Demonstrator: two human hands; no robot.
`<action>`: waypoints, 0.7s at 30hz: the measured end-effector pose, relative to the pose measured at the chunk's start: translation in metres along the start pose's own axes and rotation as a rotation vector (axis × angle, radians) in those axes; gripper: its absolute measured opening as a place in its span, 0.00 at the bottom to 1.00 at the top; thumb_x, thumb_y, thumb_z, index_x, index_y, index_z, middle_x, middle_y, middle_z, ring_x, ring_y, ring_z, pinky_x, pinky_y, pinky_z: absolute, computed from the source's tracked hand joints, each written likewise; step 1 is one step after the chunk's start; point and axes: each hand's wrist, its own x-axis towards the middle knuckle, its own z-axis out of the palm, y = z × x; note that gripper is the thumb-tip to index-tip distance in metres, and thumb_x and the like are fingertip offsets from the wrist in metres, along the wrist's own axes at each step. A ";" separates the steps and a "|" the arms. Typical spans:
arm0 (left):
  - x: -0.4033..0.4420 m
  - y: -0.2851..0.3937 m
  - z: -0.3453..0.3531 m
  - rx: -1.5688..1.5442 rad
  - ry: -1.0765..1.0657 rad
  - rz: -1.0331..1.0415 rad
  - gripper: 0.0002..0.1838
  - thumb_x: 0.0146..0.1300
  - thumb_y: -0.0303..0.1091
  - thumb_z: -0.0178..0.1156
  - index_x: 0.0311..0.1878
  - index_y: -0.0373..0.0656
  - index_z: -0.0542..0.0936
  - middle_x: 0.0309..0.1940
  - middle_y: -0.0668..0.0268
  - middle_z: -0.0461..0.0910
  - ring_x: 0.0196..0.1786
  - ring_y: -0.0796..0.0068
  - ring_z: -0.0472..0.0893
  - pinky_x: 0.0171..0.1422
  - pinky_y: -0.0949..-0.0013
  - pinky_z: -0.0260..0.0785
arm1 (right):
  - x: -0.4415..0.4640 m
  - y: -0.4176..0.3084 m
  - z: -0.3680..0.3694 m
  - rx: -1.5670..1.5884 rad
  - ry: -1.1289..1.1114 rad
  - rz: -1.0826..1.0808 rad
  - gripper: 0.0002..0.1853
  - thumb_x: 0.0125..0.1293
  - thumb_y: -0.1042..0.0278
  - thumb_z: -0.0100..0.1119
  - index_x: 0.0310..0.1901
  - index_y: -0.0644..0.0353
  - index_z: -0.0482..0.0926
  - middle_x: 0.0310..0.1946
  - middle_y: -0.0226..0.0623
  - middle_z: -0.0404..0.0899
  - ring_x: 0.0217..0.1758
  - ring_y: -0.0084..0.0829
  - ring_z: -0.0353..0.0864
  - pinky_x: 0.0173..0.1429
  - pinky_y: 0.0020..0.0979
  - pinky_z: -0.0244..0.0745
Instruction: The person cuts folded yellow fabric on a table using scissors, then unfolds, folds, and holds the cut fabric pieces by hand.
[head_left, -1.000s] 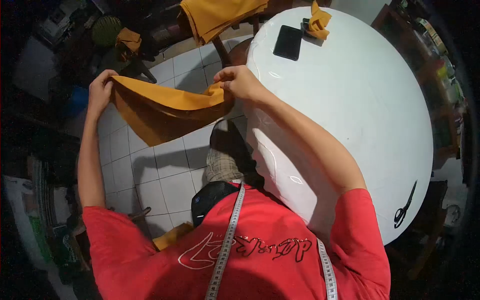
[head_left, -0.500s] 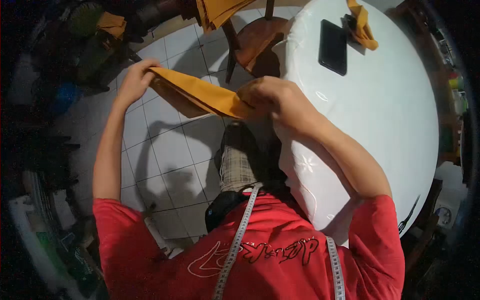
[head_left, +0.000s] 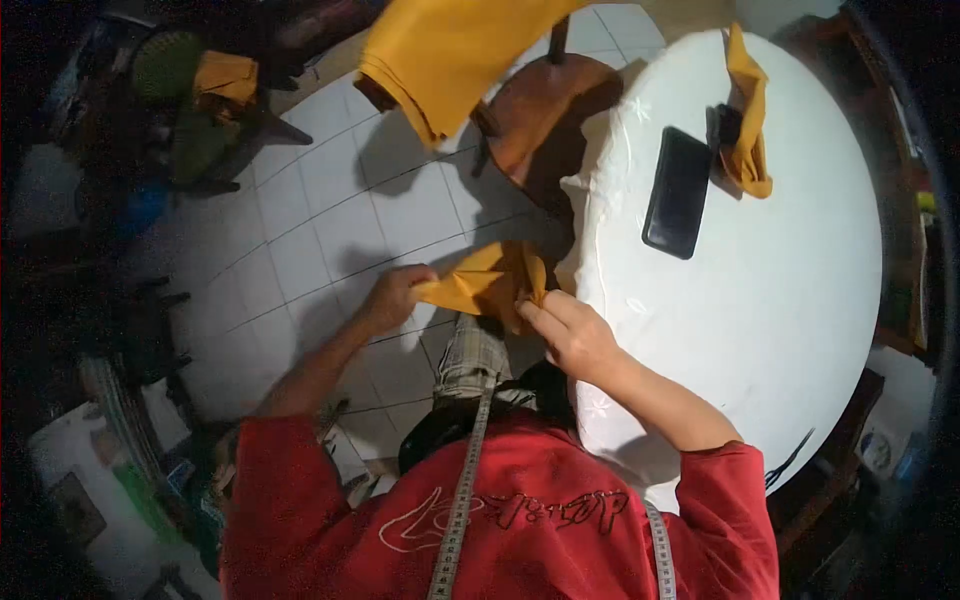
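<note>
A piece of mustard-yellow fabric [head_left: 478, 284] hangs bunched and folded between my two hands, above my lap and the tiled floor. Its left end is pinched in my left hand [head_left: 398, 298], fingers closed. My right hand [head_left: 570, 335] grips the other end beside the white table's edge, fingers closed on the cloth. A tape measure [head_left: 462, 500] hangs round my neck over the red shirt.
On the white-covered table [head_left: 760, 330] lie a black phone [head_left: 678, 192] and a folded yellow cloth strip [head_left: 748, 120]. More yellow fabric [head_left: 450, 60] drapes over a brown wooden chair [head_left: 540, 125]. Another yellow cloth [head_left: 226, 78] rests on a green seat [head_left: 165, 70] at the far left.
Both hands have come closer together and lower, toward my body. The fabric, stretched out before, is now bunched between them. The view has shifted, showing more of the draped fabric.
</note>
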 end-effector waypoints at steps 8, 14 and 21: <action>-0.092 0.032 -0.004 0.093 0.303 -0.148 0.15 0.59 0.20 0.50 0.46 0.36 0.83 0.40 0.60 0.86 0.37 0.62 0.81 0.44 0.63 0.73 | 0.002 -0.006 -0.006 0.114 0.033 0.055 0.23 0.55 0.86 0.59 0.55 0.67 0.80 0.39 0.42 0.78 0.37 0.43 0.78 0.43 0.36 0.77; -0.165 0.030 -0.039 0.095 0.538 -0.114 0.17 0.59 0.19 0.51 0.50 0.36 0.83 0.42 0.59 0.87 0.42 0.59 0.84 0.50 0.63 0.76 | 0.010 -0.002 0.005 0.292 0.070 0.309 0.18 0.57 0.86 0.60 0.51 0.67 0.84 0.39 0.44 0.83 0.37 0.41 0.80 0.44 0.33 0.78; -0.250 0.074 -0.085 0.164 0.740 -0.155 0.19 0.57 0.17 0.52 0.50 0.36 0.84 0.44 0.59 0.88 0.45 0.57 0.84 0.54 0.62 0.76 | 0.072 -0.057 -0.020 0.757 0.115 1.006 0.10 0.74 0.77 0.61 0.52 0.66 0.87 0.45 0.40 0.86 0.38 0.26 0.81 0.43 0.22 0.75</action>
